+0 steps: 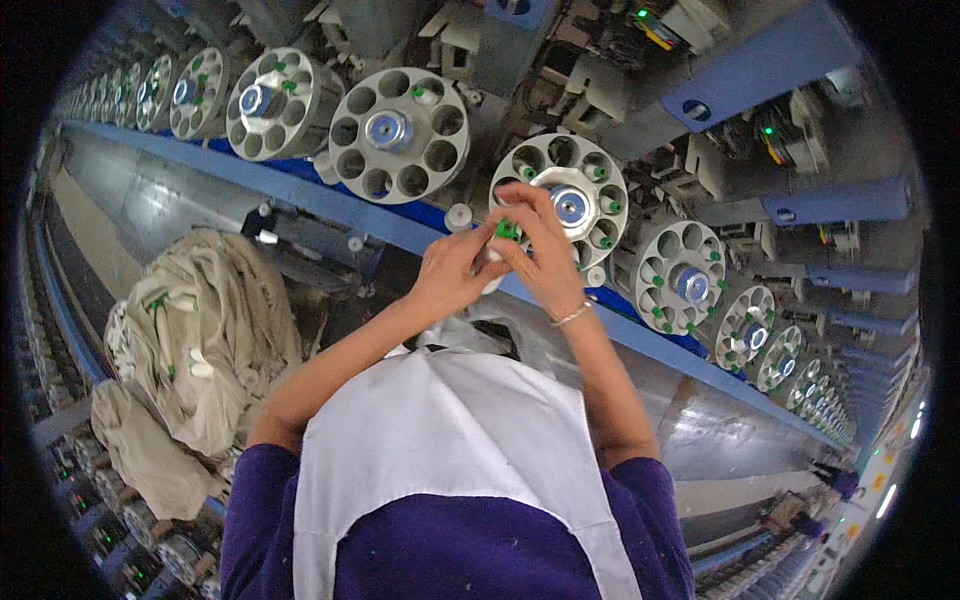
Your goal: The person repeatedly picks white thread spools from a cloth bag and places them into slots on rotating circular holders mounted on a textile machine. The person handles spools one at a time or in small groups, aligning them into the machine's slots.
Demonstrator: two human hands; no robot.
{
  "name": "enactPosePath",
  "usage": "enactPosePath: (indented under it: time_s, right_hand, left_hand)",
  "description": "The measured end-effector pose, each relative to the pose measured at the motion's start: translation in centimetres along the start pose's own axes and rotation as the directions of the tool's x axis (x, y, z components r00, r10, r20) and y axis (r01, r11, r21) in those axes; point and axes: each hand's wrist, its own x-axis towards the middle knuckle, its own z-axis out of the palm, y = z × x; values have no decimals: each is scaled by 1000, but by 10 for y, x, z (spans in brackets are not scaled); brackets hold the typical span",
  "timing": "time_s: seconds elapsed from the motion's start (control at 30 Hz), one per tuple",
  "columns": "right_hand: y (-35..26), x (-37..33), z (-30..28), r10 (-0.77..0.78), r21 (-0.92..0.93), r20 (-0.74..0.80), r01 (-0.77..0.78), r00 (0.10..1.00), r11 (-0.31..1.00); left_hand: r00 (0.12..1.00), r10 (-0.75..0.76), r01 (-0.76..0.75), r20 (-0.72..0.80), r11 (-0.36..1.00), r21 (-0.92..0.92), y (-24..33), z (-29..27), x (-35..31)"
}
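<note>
My left hand (pixel 452 268) and my right hand (pixel 543 248) meet in front of a round grey magazine (pixel 508 160) with a ring of holes. Between them is a yarn bobbin with a green tip (pixel 507 230) and white yarn. The left fingers close round its lower part, which they mostly hide. My right fingers curl over the green end, thumb and fingertips near it; how firmly they press is hard to see. Green-tipped bobbins (pixel 600 173) sit in several of the magazine's holes, around a blue and silver hub (pixel 570 207).
Similar magazines (pixel 400 130) line the blue machine rail (pixel 390 222) to both sides. A large beige cloth sack (pixel 235 330) with several bobbins in it stands at the left. Blue machine arms (pixel 760 70) jut out at the upper right. People (pixel 845 485) are far off at the right.
</note>
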Motion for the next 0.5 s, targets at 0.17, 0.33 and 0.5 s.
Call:
enactPosePath:
  time_s: [0.17, 0.33, 0.5]
  right_hand:
    - [12, -65, 3, 507, 230, 340, -593, 792, 772]
    - [41, -147, -84, 620, -177, -49, -618, 783, 766]
    - [22, -147, -135, 608, -525, -88, -555, 789, 645]
  left_hand:
    - [981, -133, -18, -143, 667, -745, 21, -36, 32]
    - [968, -81, -138, -239, 626, -768, 37, -61, 50]
    - [987, -29, -101, -158, 654, -750, 73, -30, 66]
